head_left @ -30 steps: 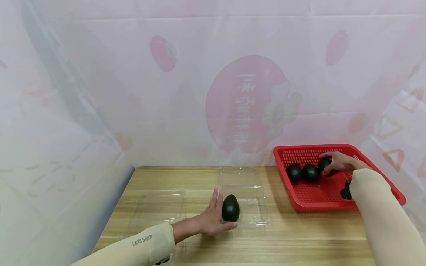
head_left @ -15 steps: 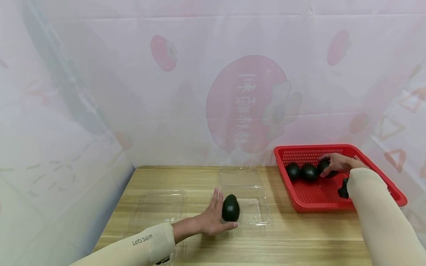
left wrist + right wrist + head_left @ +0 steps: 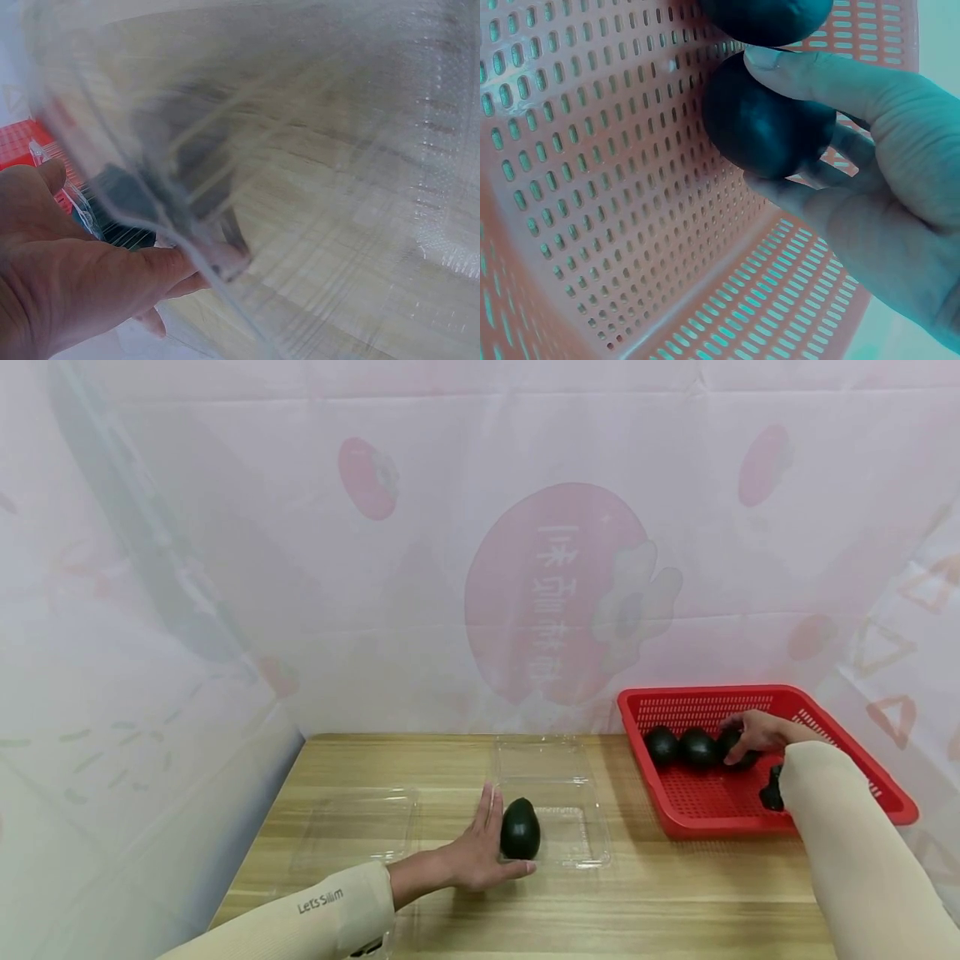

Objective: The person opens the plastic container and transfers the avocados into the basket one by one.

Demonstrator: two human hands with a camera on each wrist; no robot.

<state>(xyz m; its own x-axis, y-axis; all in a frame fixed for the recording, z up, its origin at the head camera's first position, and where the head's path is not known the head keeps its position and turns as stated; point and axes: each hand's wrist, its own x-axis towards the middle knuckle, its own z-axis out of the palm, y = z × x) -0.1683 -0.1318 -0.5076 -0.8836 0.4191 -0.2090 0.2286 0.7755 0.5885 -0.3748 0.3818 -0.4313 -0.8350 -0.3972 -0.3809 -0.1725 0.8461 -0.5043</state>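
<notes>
In the head view, a dark green avocado [image 3: 521, 830] lies in the left part of a clear plastic clamshell box [image 3: 589, 847] whose lid is folded back. My left hand [image 3: 474, 855] rests against the box's left side, fingers straight and spread, thumb along the near edge. At the right, inside a red perforated basket [image 3: 716, 822], my right hand [image 3: 763, 732] grips another avocado [image 3: 761, 120], thumb on one side and fingers on the other. Two more avocados, one at the far left [image 3: 662, 746] and one in the middle [image 3: 698, 747], sit in a row beside it.
A second clear plastic box [image 3: 360, 827] stands at the left of the wooden table [image 3: 600, 910]; its wall fills much of the left wrist view. A printed curtain [image 3: 375, 610] hangs behind the table and along the sides.
The right hand and its avocado have come slightly lower and nearer in the basket. The two avocados beside it shifted a little left. My left hand has stayed in place.
</notes>
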